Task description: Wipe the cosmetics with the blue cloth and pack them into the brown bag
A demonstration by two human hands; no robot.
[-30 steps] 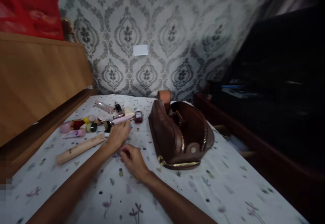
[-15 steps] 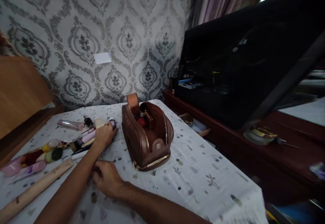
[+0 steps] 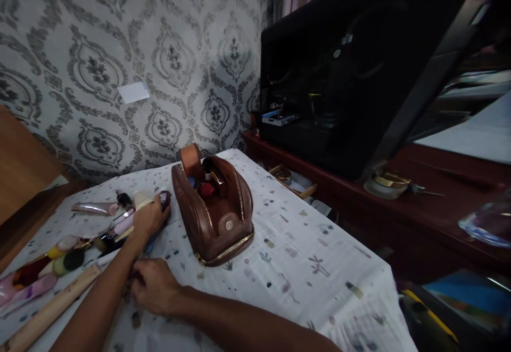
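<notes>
My left hand [image 3: 148, 221] reaches over a spread of cosmetics, its fingers closed around a small dark red container [image 3: 164, 199] with a pale label. A cream-coloured item [image 3: 142, 199] lies right beside those fingers. Below my left forearm, my right hand [image 3: 155, 287] is curled low over the cloth; whatever it may hold is hidden. To the right of both hands stands a brown leather toiletry bag [image 3: 187, 219], unzipped at the top. Inside it are a red item [image 3: 206, 189] and some dark items. A pink tube [image 3: 92, 209] lies at the back of the spread.
Several bottles and tubes, among them a dark-green-capped bottle [image 3: 74, 260], lie at the left near a long pale wooden stick [image 3: 51, 309]. A patterned white cloth [image 3: 279, 288] covers the table. A large black screen [image 3: 319, 91] stands on a dark red cabinet [image 3: 351, 219] at the right.
My view has turned to the right, so everything sits further left in the picture. Both hands keep nearly the same places beside the bag.
</notes>
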